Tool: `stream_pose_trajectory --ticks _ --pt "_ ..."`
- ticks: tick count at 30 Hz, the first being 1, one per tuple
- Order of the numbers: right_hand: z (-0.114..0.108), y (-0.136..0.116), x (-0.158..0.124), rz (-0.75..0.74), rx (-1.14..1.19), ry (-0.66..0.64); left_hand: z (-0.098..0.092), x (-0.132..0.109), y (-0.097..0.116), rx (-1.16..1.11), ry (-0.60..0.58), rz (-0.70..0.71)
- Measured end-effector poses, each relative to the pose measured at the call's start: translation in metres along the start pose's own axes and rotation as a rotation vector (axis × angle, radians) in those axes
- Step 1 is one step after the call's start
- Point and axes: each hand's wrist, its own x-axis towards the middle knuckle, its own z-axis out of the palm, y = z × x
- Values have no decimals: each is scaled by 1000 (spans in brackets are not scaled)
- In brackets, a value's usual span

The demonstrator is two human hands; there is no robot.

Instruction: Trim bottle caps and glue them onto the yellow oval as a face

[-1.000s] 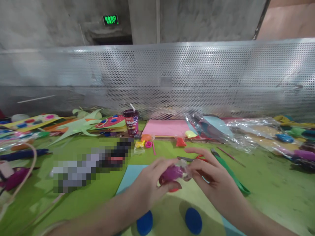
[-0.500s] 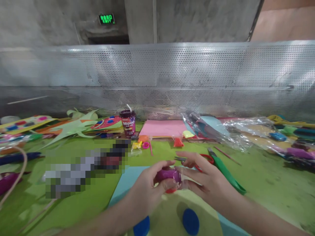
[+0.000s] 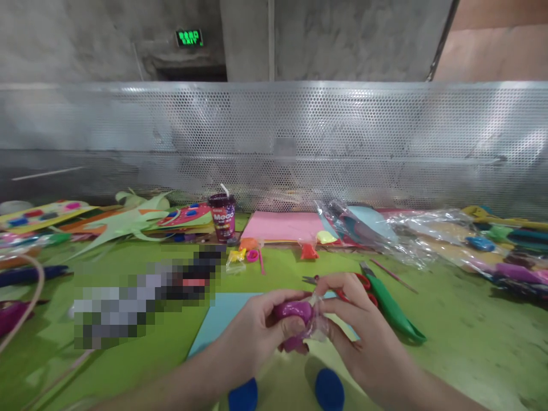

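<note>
A lump of purple modelling clay (image 3: 294,311) in a clear plastic wrapper (image 3: 317,319) is squeezed in my left hand (image 3: 257,322), the thumb pressed on its near side. Part of the clay bulges below that thumb. My right hand (image 3: 355,325) pinches the wrapper's loose end between thumb and fingers. Under both hands lies a pale yellow paper shape (image 3: 286,379), carrying two blue ovals (image 3: 329,389), on a light blue sheet (image 3: 214,319). Just beyond my right hand are red-handled scissors (image 3: 363,281), partly hidden by it.
A green-handled tool (image 3: 391,308) and a thin pink stick (image 3: 394,275) lie at right. Farther back are a purple drink cup (image 3: 224,220), pink paper (image 3: 282,226), small red (image 3: 309,251) and yellow (image 3: 237,256) clay packets, and clear plastic bags (image 3: 402,240). A blurred-out patch (image 3: 145,297) covers the left side.
My right fingers have drawn together on the wrapper, which is now pulled out from the clay. The clay has shifted in my left hand and shows below the thumb.
</note>
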Motion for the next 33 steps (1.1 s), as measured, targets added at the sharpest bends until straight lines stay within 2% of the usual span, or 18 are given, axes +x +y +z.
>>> stream_pose_trajectory --ticks 5,12,16,21,26,30,33 --pt "3 7 -2 -61 -77 116 -4 3 1 37 12 11" --pt "1 9 -3 -102 -70 4 -2 3 3 -97 6 -83" --pt "0 3 -2 -123 -67 20 1 2 0 -228 24 -118" --pt "-1 -2 -1 -116 -77 61 1 3 -10 -146 31 -36" --pt "1 1 -3 -120 -129 138 3 4 -7 -97 113 -43" --pt "3 3 -3 -119 -172 61 3 3 -1 -59 155 -32" --pt "3 0 -3 -97 -138 74 4 2 0 -12 116 -26"
